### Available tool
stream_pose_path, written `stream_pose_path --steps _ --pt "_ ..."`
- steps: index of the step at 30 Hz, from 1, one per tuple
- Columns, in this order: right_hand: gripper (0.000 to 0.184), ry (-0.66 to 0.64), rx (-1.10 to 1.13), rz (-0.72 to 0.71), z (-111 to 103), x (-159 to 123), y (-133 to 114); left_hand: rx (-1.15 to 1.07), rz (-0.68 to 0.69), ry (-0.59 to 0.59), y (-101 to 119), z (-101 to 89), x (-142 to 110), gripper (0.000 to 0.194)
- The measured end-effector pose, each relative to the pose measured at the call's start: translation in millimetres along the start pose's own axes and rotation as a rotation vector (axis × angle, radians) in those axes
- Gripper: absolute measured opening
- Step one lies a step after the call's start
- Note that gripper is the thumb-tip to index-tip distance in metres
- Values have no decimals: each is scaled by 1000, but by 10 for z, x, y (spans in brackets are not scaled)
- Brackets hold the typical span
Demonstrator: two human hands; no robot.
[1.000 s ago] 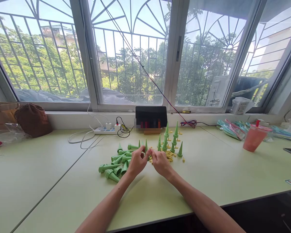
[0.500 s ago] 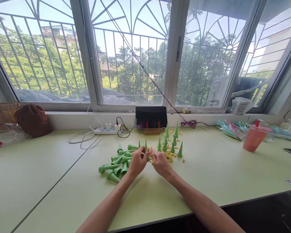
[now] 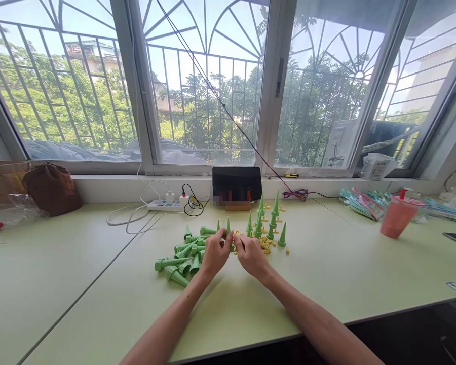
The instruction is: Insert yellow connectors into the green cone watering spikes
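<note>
My left hand [image 3: 216,253] is closed round a green plastic watering spike [image 3: 228,226], which stands point up with its lower part mostly hidden by my fingers. Right beside it, my right hand [image 3: 252,254] pinches a small yellow valve [image 3: 236,233] against the spike's side; most of the valve is covered. To the left lies a heap of loose green spikes [image 3: 178,262]. Small yellow valves [image 3: 266,246] are piled beyond my right hand. Behind them stand stacked green spikes [image 3: 272,223] with yellow valves sticking out sideways. A single green spike [image 3: 283,235] stands at their right.
A dark tablet [image 3: 237,182] leans at the back by the window. Left of it are a white power strip [image 3: 163,205] with cables and a brown drawstring bag [image 3: 53,188]. A red cup [image 3: 399,218] and plastic packets [image 3: 361,204] are at the right.
My right fingers have shifted very slightly at the spike's side. Both hands keep their hold, and the heaps and stacks look the same.
</note>
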State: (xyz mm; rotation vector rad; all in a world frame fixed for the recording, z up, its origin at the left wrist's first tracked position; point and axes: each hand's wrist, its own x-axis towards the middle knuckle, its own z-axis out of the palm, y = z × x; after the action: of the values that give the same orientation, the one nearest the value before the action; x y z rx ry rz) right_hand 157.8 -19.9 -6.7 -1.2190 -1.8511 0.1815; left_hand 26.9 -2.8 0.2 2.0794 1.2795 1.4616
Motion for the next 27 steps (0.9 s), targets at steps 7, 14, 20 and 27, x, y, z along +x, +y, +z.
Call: stream_pose_path --steps 7,14,20,27 --pt "44 10 13 7 4 5 24 -56 -8 -34 16 -13 -4 34" --pt "43 27 22 17 20 12 53 -90 33 -44 -36 -53 36 33" --pt "43 30 51 18 12 8 42 -346 -218 14 -69 -33 73 48" --pt "41 45 77 -9 23 13 66 -517 -446 -43 -85 -44 96 44"
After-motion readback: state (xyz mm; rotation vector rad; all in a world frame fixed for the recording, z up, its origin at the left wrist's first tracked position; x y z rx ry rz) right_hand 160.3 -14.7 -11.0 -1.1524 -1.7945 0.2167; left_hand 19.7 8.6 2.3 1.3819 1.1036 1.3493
